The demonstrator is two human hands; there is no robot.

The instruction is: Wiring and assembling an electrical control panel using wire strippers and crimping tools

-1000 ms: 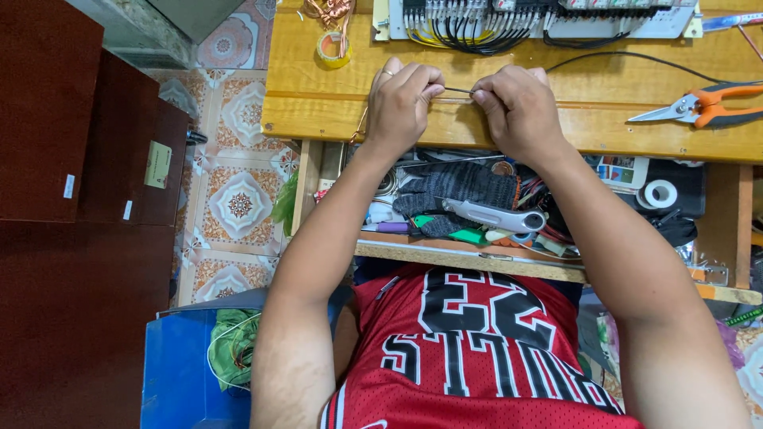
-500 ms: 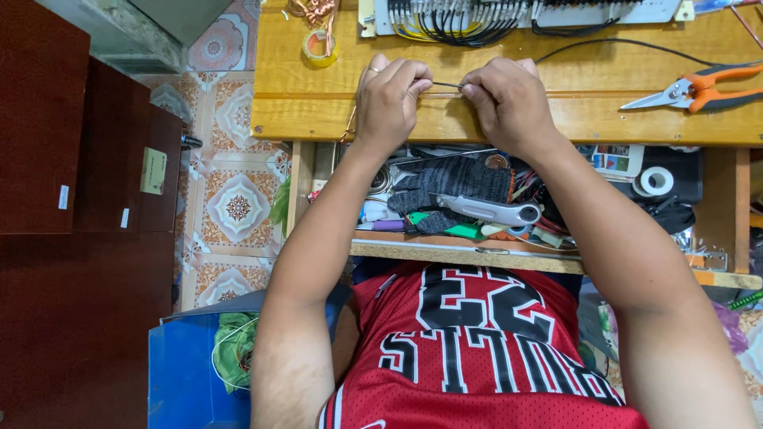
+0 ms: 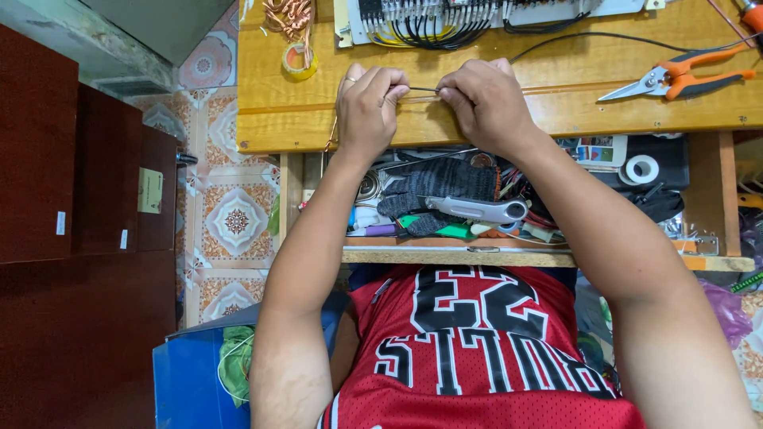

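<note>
Wooden worktop [image 3: 509, 87], yellow-orange and glossy, is filling the far part of the view, with patterned floor tiles [image 3: 234, 218] showing on the left beside dark red cabinets [image 3: 71, 238]. Left hand [image 3: 367, 111] and right hand [image 3: 486, 103] are resting on the near edge of the worktop, close together. Both are pinching a thin dark wire [image 3: 424, 89] that is running straight between them, left to right, just above the wood. Wire is looking very slim, black or dark grey, short visible stretch only; its ends are hidden in the hands. Left fingers [image 3: 389, 79] are curled and pressed together on one end, right fingers [image 3: 457, 83] curled and pressed on the other.

Far centre, a white panel with bundled black and yellow cables [image 3: 429, 20] is lying on the worktop. Far left, a roll of yellow tape [image 3: 300, 62] is sitting under a tangle of copper wire [image 3: 288, 14]. Far right, orange-handled cutters [image 3: 683, 75] are lying flat, well apart from the hands. Under the worktop a shelf [image 3: 461, 256] is holding a dark glove [image 3: 437, 181], a grey tool [image 3: 477, 210] and a white tape roll [image 3: 642, 168].
</note>
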